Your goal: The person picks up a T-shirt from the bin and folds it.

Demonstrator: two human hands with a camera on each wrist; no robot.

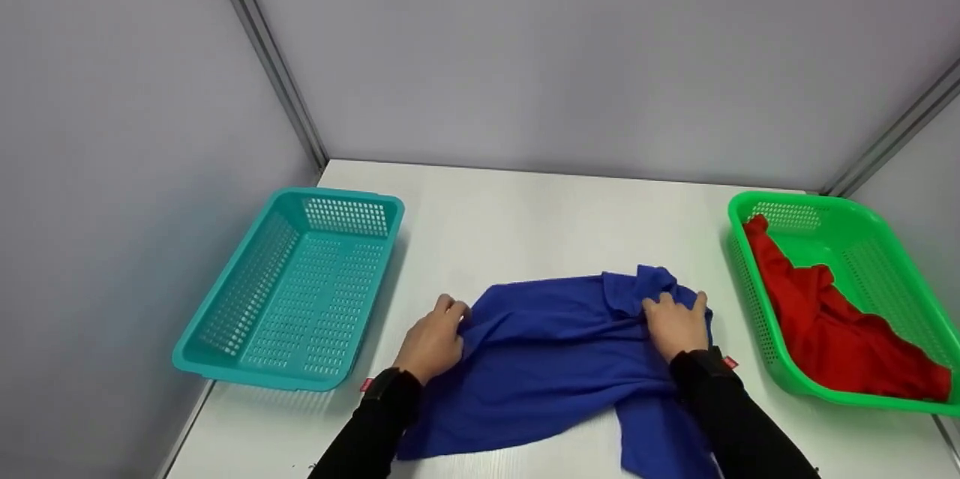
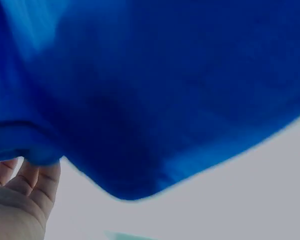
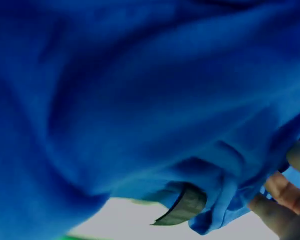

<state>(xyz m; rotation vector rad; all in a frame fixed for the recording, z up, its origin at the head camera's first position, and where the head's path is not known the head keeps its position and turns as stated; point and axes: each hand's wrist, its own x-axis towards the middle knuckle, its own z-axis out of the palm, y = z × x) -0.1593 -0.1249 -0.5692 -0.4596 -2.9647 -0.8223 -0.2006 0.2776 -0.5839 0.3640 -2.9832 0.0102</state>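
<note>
A blue shirt (image 1: pixel 540 374) lies spread and wrinkled across the front of the table, one sleeve-like part (image 1: pixel 652 430) hanging toward the near edge. My left hand (image 1: pixel 433 344) grips its left edge; the left wrist view shows the curled fingers (image 2: pixel 45 187) tucked under the blue cloth. At the bunched, collar-like end on the right, my right hand (image 1: pixel 677 325) pinches the fabric. Close up in the right wrist view, a dark tag (image 3: pixel 187 207) sticks out from the cloth beside those fingers (image 3: pixel 285 192).
On the left stands a teal basket (image 1: pixel 375 299) with nothing in it. A green basket (image 1: pixel 757 299) at the right holds a crumpled red garment (image 1: pixel 840 329). Grey panels (image 1: pixel 562 52) enclose the white table (image 1: pixel 480 224) at the back and sides.
</note>
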